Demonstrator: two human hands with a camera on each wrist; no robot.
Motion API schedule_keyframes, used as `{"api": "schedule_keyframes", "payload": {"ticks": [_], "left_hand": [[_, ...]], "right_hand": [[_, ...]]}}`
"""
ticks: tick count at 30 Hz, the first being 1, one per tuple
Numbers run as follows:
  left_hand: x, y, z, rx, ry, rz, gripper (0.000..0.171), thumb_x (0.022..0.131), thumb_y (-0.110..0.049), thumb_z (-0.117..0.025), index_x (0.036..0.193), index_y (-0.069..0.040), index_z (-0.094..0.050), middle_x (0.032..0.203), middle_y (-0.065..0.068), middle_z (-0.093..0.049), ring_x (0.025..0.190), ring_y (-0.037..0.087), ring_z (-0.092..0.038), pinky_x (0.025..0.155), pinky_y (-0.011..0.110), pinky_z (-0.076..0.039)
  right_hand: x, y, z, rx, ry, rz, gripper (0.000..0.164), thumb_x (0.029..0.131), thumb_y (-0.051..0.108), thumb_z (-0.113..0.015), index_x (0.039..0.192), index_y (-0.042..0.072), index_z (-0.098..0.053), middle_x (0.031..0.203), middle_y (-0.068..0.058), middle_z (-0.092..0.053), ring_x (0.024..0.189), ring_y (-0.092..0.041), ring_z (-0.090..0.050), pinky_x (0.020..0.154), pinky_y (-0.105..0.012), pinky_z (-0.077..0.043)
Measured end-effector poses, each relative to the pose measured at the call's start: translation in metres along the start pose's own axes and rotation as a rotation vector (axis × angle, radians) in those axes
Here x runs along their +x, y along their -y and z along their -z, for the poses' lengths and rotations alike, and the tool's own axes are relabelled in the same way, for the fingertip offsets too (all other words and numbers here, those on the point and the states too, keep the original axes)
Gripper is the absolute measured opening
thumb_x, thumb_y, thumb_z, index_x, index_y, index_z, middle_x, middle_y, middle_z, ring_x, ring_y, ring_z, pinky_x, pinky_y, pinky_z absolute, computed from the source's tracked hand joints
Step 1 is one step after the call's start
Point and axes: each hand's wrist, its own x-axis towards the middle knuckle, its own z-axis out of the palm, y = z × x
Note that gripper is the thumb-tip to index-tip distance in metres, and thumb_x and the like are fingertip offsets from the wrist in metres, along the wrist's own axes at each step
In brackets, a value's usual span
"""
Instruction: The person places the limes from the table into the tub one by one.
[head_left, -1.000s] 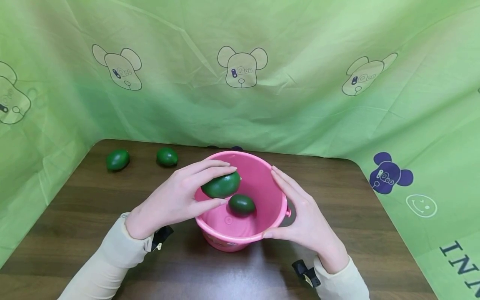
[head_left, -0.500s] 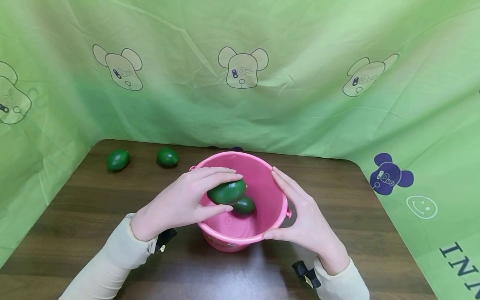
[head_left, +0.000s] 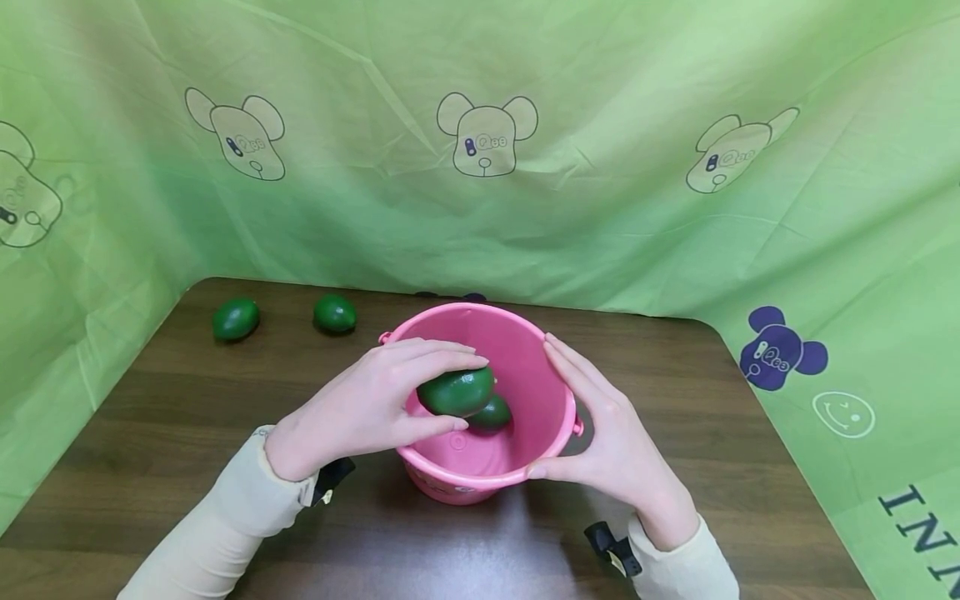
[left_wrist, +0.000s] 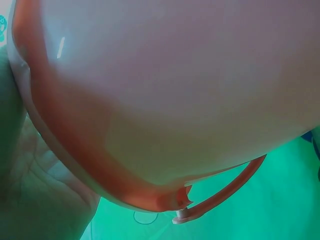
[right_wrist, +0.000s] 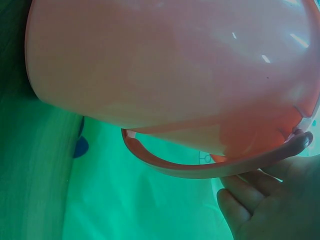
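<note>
A pink bucket (head_left: 525,392) stands on the table, its mouth facing up. My left hand (head_left: 360,404) reaches over its left rim, holding a glossy green avocado (head_left: 456,392) inside the mouth, with the fingers along the far side and the thumb on the near side. Below it, partly covered, another avocado (head_left: 491,412) lies on the bucket floor. My right hand (head_left: 600,421) grips the bucket's right rim, thumb in front and fingers at the back. Both wrist views are mostly filled by the bucket's wall (left_wrist: 175,90); the held avocado is hidden there.
Two more avocados, a left one (head_left: 236,320) and one nearer the bucket (head_left: 334,314), lie at the back left of the brown wooden table (head_left: 150,433). A green printed cloth (head_left: 487,225) hangs close behind the table. The bucket's handle (right_wrist: 200,170) hangs outside its wall.
My left hand has moved right and slightly toward me with the avocado, which now covers more of the one on the bucket floor. The right hand and bucket have stayed put.
</note>
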Motion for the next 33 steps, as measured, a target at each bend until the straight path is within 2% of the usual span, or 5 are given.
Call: {"api": "schedule_keyframes", "payload": {"ticks": [5, 33], "left_hand": [[0.0003, -0.0008, 0.0000, -0.008, 0.013, 0.017, 0.056, 0.084, -0.030, -0.086, 0.133, -0.012, -0.066, 0.134, -0.002, -0.063, 0.126, 0.012, -0.055, 0.108, 0.028, -0.040], [0.0002, -0.0004, -0.0014, -0.029, 0.027, 0.011, 0.055, 0.085, -0.032, -0.086, 0.133, -0.014, -0.067, 0.133, -0.005, -0.064, 0.125, 0.011, -0.055, 0.107, 0.027, -0.041]], "right_hand": [[0.0002, -0.0002, -0.0001, -0.002, 0.000, 0.001, 0.130, 0.054, 0.046, -0.101, 0.161, 0.017, -0.032, 0.165, 0.002, -0.029, 0.147, -0.020, -0.033, 0.114, -0.027, -0.032], [0.0001, 0.0000, -0.0010, 0.005, -0.004, 0.003, 0.130, 0.055, 0.045, -0.101, 0.161, 0.016, -0.033, 0.164, 0.001, -0.029, 0.146, -0.020, -0.034, 0.113, -0.026, -0.034]]}}
